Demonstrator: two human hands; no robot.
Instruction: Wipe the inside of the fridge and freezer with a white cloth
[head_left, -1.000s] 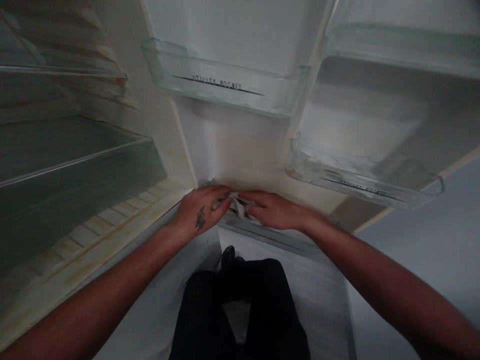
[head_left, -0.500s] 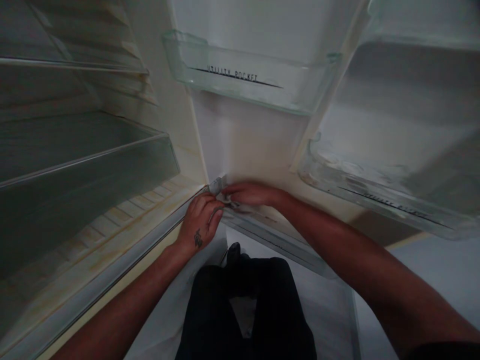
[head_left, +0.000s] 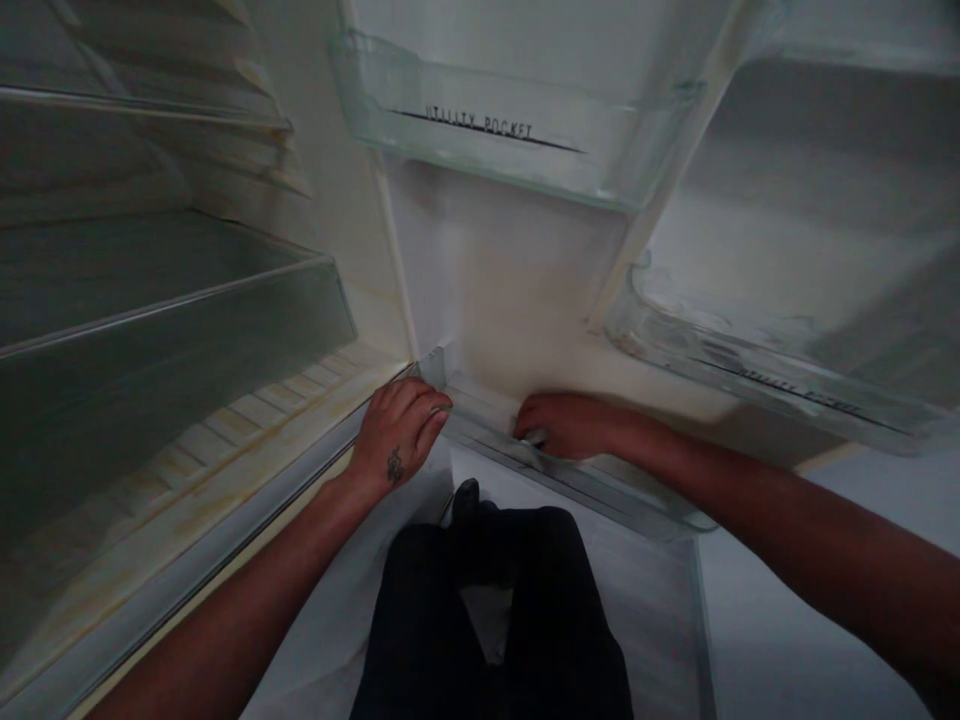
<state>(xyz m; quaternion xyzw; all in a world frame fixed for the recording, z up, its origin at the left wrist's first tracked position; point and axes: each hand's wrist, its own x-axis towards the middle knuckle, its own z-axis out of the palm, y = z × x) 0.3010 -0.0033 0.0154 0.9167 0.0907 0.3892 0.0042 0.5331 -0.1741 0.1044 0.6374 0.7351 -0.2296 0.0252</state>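
The lowest door bin (head_left: 630,500), clear plastic, runs along the bottom of the open fridge door. Inside it, my right hand (head_left: 566,425) is closed, knuckles up, around a small pale cloth (head_left: 535,438); only a bit of it shows beneath the fingers. My left hand (head_left: 401,430), with a dark mark on its back, is at the bin's left end by the fridge's front edge (head_left: 300,490). Its fingers are curled and the thumb is drawn in; a light sliver shows at the fingertips, too small to name.
Higher on the door hang a clear bin marked "UTILITY POCKET" (head_left: 487,120) and another bin (head_left: 780,370) at right. To the left are a glass shelf (head_left: 135,105) and a clear drawer (head_left: 172,330) in the stained fridge. My dark-clothed legs (head_left: 495,600) are below.
My right hand has moved right along the lowest bin, away from the left hand, with the pale cloth in it. My left hand has stayed nearly in place.
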